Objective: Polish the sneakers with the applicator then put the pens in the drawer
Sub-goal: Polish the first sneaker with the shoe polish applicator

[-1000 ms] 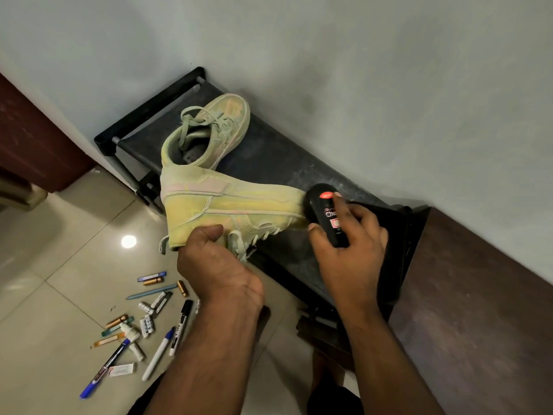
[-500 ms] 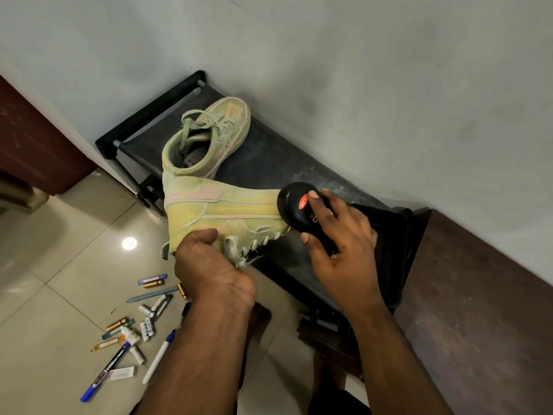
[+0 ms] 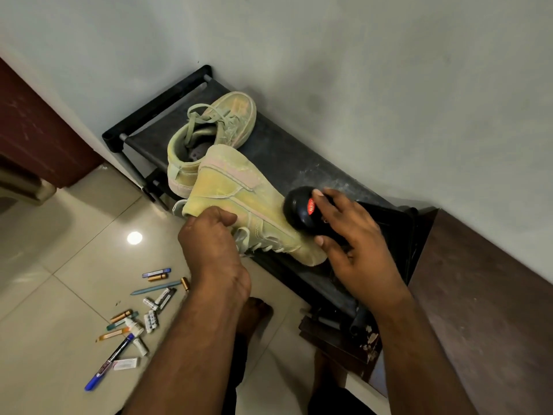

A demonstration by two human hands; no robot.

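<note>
L grip (image 3: 209, 235) clenched round heel of tilted sneaker (image 3: 239, 205); R grip (image 3: 350, 244) grasps black applicator (image 3: 299, 211), pressed on sneaker's side. 2nd sneaker (image 3: 215, 136) just behind, on rack (image 3: 299, 163). Pens (image 3: 134, 319) on floor below L grip.

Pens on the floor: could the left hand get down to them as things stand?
Probably not yet. The left hand grips the held sneaker while the right hand works the applicator on it. The pens lie uncovered on the tiles below; nothing else blocks them once the sneaker is set down.
</note>
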